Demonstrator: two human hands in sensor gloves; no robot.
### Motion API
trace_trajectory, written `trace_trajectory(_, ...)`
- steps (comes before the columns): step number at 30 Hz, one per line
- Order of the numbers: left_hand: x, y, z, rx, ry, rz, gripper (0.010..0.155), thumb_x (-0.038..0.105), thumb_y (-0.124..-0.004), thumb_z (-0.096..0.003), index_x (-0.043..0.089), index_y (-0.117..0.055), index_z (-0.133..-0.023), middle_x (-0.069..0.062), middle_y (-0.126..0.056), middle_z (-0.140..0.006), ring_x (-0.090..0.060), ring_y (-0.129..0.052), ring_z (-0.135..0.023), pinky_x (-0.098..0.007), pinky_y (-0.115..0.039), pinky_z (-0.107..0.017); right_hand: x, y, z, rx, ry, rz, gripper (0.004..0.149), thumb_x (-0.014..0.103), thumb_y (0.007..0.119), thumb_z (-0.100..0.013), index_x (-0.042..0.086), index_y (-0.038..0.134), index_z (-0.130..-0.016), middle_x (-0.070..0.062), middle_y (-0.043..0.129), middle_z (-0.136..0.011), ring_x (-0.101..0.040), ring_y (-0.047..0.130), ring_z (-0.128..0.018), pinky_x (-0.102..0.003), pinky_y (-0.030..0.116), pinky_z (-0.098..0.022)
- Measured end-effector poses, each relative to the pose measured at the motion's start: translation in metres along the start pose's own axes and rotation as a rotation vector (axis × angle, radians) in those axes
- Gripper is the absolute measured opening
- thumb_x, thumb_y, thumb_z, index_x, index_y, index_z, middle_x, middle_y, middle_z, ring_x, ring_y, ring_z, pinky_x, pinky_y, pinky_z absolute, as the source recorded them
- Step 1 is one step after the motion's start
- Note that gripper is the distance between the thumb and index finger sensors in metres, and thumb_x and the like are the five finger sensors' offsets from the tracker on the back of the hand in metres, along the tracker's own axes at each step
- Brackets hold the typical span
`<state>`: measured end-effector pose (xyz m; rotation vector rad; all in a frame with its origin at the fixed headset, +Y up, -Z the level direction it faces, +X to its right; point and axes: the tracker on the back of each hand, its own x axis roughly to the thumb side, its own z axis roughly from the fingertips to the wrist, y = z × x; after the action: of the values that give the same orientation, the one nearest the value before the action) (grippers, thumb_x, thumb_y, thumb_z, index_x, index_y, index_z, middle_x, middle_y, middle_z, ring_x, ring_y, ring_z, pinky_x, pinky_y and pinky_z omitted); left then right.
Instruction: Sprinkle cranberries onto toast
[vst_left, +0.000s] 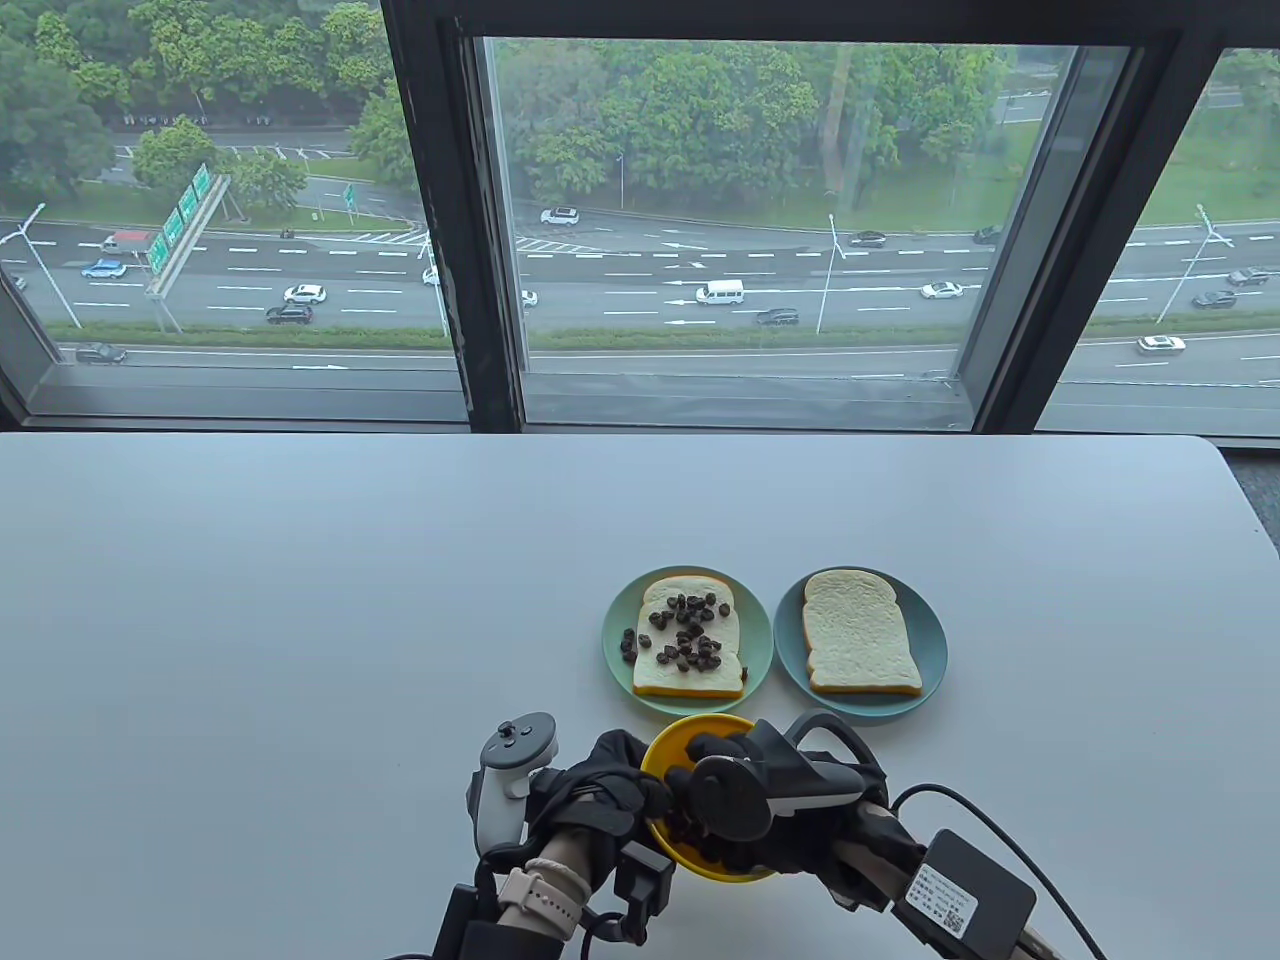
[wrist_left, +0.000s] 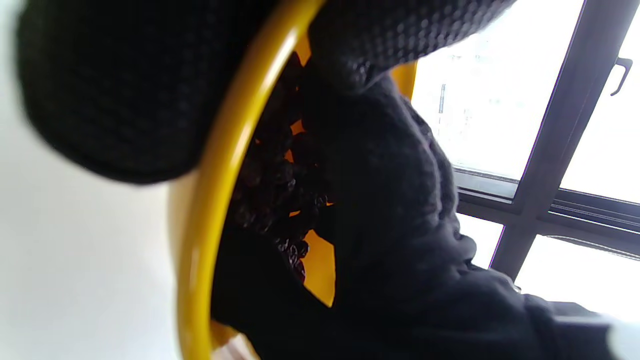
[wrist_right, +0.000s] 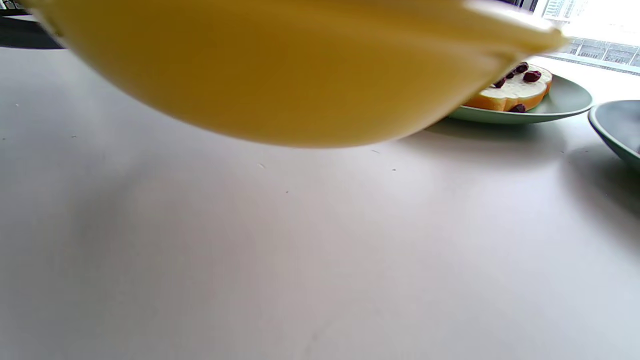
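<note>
My left hand (vst_left: 605, 778) grips a yellow bowl (vst_left: 662, 750) by its left rim and holds it above the table near the front edge. Dark cranberries (wrist_left: 270, 190) lie in the bowl (wrist_left: 215, 175). My right hand (vst_left: 722, 752) reaches into the bowl from the right, with its fingers (wrist_left: 390, 200) down among the cranberries; whether they pinch any is hidden. One toast (vst_left: 688, 650) on a green plate (vst_left: 612, 640) carries many cranberries. A second toast (vst_left: 858, 632) on a blue plate (vst_left: 936, 640) is plain. The right wrist view shows the bowl's underside (wrist_right: 280, 70) off the table.
The two plates stand side by side just beyond the bowl, the green plate (wrist_right: 565, 105) nearest and the blue plate (wrist_right: 615, 130) to its right. The white table (vst_left: 300, 600) stretches to the left and back. A window runs behind its far edge.
</note>
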<state>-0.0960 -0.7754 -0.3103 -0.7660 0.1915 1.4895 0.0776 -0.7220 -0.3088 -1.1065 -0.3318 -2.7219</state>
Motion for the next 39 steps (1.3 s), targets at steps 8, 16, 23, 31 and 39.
trace_trajectory(8,-0.008,-0.018,-0.003,-0.067,0.017,0.049,0.050,0.018,-0.080,-0.0415,0.020,-0.053,-0.084,-0.021,-0.062,-0.066,-0.035,-0.077,-0.040,-0.038,-0.096,-0.014,0.013,0.001,0.005,-0.128,-0.001,0.247,0.054,0.031,0.080,-0.034,0.039,0.058,-0.083,0.002,0.068,-0.090,-0.024,0.087,-0.071,-0.023,0.091,-0.043)
trace_trajectory(16,-0.009,-0.011,-0.005,-0.048,0.018,0.045,0.050,0.019,-0.079,-0.0420,0.020,-0.053,-0.084,-0.020,-0.063,-0.067,-0.034,-0.077,-0.041,-0.037,-0.096,-0.014,0.011,0.000,0.002,-0.187,-0.005,0.230,0.038,0.026,0.086,-0.030,0.042,0.075,-0.063,0.006,0.079,-0.077,-0.018,0.093,-0.058,-0.019,0.096,-0.033)
trace_trajectory(23,-0.008,-0.006,-0.005,-0.021,0.015,0.026,0.049,0.019,-0.079,-0.0423,0.021,-0.053,-0.085,-0.019,-0.065,-0.067,-0.033,-0.079,-0.041,-0.036,-0.096,-0.014,0.006,-0.011,0.010,-0.266,0.003,0.209,0.036,0.025,0.086,-0.028,0.042,0.078,-0.059,0.008,0.081,-0.075,-0.016,0.094,-0.057,-0.019,0.096,-0.032)
trace_trajectory(31,-0.013,-0.001,-0.008,-0.014,0.044,0.035,0.050,0.020,-0.079,-0.0425,0.021,-0.053,-0.085,-0.019,-0.064,-0.067,-0.033,-0.078,-0.041,-0.036,-0.096,-0.014,-0.002,-0.032,0.023,-0.336,0.007,0.135,0.036,0.025,0.086,-0.028,0.041,0.078,-0.059,0.007,0.081,-0.075,-0.016,0.094,-0.056,-0.019,0.096,-0.031)
trace_trajectory(39,-0.012,-0.007,-0.011,-0.046,0.038,0.034,0.050,0.020,-0.079,-0.0425,0.021,-0.053,-0.085,-0.019,-0.064,-0.067,-0.033,-0.078,-0.041,-0.036,-0.096,-0.014,-0.019,-0.035,0.020,-0.325,0.026,0.032,0.036,0.025,0.086,-0.028,0.042,0.078,-0.059,0.007,0.081,-0.075,-0.016,0.094,-0.056,-0.019,0.096,-0.031)
